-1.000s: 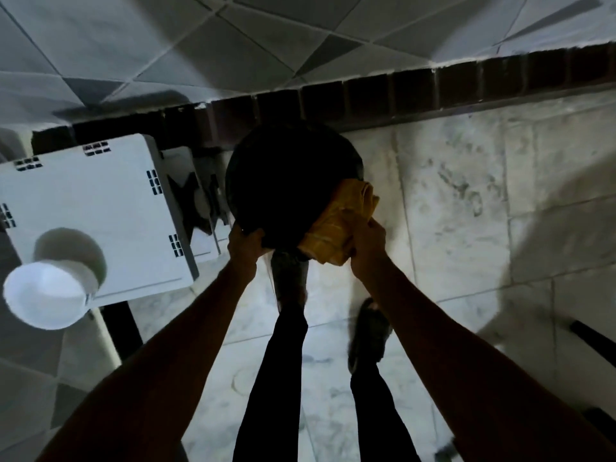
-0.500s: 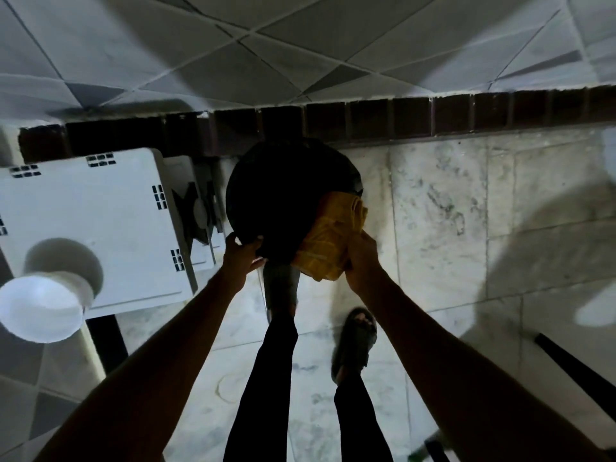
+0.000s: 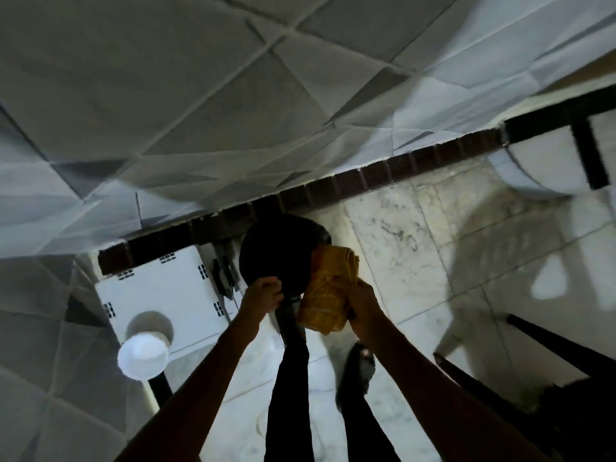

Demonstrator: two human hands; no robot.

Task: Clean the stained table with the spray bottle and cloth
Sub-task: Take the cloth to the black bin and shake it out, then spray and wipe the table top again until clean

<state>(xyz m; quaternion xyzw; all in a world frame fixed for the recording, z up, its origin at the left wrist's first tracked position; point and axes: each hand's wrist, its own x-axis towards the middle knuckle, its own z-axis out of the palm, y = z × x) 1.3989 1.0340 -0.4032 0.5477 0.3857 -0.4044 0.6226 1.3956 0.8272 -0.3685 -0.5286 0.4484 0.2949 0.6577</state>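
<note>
I look down at a small round black table (image 3: 273, 251) held in front of me above the marble floor. My left hand (image 3: 261, 295) grips its near left rim. My right hand (image 3: 361, 303) holds a folded yellow cloth (image 3: 328, 288) against the table's right rim. No spray bottle is in view.
A white square plastic stool (image 3: 160, 291) stands to the left, with a white bowl (image 3: 143, 356) at its near edge. A dark brick skirting (image 3: 366, 176) runs along the tiled wall. Black bars (image 3: 550, 341) slant in at the right. My legs and sandalled foot (image 3: 356, 371) stand below.
The view has swung and tilted left, so the table, stool and hands sit lower in the frame. Both hands keep their hold; my feet have stepped on the floor.
</note>
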